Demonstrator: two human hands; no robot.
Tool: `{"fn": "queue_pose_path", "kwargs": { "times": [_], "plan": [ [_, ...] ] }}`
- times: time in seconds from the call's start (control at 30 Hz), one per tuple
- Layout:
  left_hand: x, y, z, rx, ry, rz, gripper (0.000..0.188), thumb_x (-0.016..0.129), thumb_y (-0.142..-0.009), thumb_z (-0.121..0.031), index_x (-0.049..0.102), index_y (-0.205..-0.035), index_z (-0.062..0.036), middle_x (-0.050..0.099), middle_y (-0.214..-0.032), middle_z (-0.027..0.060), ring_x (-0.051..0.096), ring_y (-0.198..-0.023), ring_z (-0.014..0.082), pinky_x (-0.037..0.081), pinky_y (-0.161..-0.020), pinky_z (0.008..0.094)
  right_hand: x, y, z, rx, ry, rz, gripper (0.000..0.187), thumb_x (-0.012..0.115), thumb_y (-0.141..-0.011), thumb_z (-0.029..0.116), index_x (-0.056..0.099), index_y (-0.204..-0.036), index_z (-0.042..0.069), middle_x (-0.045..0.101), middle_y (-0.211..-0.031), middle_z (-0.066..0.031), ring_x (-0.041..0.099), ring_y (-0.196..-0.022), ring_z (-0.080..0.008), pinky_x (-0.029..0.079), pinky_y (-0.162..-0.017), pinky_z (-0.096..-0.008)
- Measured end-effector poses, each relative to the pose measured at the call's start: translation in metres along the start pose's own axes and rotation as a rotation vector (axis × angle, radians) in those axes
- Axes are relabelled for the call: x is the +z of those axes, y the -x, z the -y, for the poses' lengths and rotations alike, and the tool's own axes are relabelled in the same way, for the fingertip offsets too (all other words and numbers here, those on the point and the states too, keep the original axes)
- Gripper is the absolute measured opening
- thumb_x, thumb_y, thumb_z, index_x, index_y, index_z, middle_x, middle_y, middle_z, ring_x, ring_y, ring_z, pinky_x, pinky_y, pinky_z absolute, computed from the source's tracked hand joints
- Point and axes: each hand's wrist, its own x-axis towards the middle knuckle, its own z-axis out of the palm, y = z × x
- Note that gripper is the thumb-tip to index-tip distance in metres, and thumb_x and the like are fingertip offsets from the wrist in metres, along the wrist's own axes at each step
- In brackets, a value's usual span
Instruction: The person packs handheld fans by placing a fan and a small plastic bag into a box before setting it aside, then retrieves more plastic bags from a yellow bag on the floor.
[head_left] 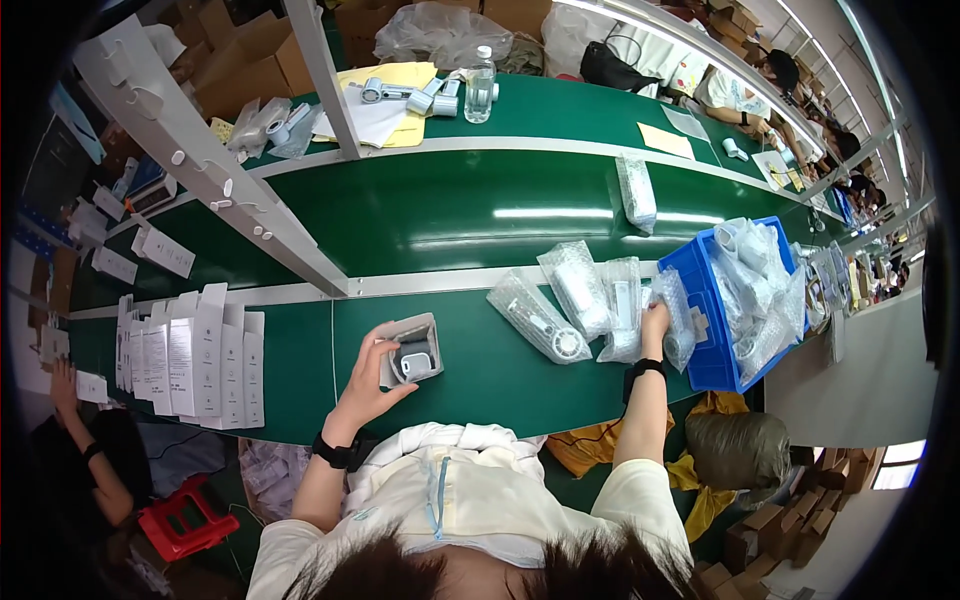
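Observation:
My left hand [363, 385] is wrapped around a small grey-white box [433, 332], its open top facing me. Inside the box sits a dark piece with a white, rounded-square part [414, 364]. Over to the right, my right hand [655, 320] is closed on the edge of a bubble-wrap pouch [676, 322] beside the blue bin; its fingertips are partly hidden. Left of that hand lie more bubble-wrap pouches [575, 290], one of them holding a pale handheld fan [540, 318].
A blue bin [712, 345] heaped with bubble-wrapped items stands at the right. White printed cartons [190, 360] are stacked at the left. Beyond the metal rail, another pouch [636, 195] lies on the green belt. A water bottle [480, 85] stands farther back. Co-workers sit nearby.

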Motion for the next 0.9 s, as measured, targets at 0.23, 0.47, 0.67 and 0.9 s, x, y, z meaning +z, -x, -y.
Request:
{"fn": "queue_pose_path", "kwargs": {
  "times": [0.23, 0.47, 0.67, 0.9],
  "plan": [
    [0.002, -0.01, -0.008, -0.056, -0.051, -0.165, 0.02, 0.069, -0.067, -0.007, 0.058, -0.083, -0.0019, 0.049, -0.105, 0.0154, 0.053, -0.088, 0.0304, 0.043, -0.072, 0.0337, -0.041, 0.03, 0.057, -0.285, -0.06, -0.253, 0.011, 0.063, -0.071, 0.009, 0.06, -0.077, 0.001, 0.056, -0.071, -0.0177, 0.054, -0.074, -0.0372, 0.044, -0.067, -0.0421],
    [-0.003, -0.014, -0.003, -0.097, 0.038, -0.208, 0.011, 0.066, -0.069, -0.005, 0.058, -0.075, 0.0002, 0.052, -0.095, 0.0144, 0.056, -0.076, 0.0293, 0.044, -0.067, 0.033, -0.002, 0.004, 0.013, -0.353, 0.081, -0.203, 0.017, 0.062, -0.074, 0.011, 0.059, -0.085, -0.001, 0.058, -0.079, -0.0195, 0.056, -0.075, -0.0363, 0.045, -0.068, -0.0388],
    [-0.007, -0.009, -0.001, -0.065, 0.065, -0.204, 0.012, 0.066, -0.07, -0.006, 0.057, -0.074, 0.0005, 0.052, -0.091, 0.0131, 0.054, -0.078, 0.0282, 0.043, -0.067, 0.032, -0.004, -0.01, 0.024, -0.052, -0.077, 0.223, 0.017, 0.066, -0.071, 0.012, 0.061, -0.079, -0.001, 0.06, -0.073, -0.0146, 0.057, -0.071, -0.0218, 0.045, -0.066, -0.0325],
    [-0.004, -0.015, 0.0, -0.074, 0.095, -0.16, 0.012, 0.065, -0.07, -0.006, 0.057, -0.073, 0.0005, 0.051, -0.088, 0.0122, 0.054, -0.079, 0.0269, 0.043, -0.067, 0.0309, -0.025, 0.004, 0.018, -0.231, -0.318, 0.018, 0.017, 0.069, -0.07, 0.014, 0.057, -0.069, 0.001, 0.059, -0.076, -0.0112, 0.057, -0.067, -0.0206, 0.046, -0.06, -0.0328]
  ]
}}
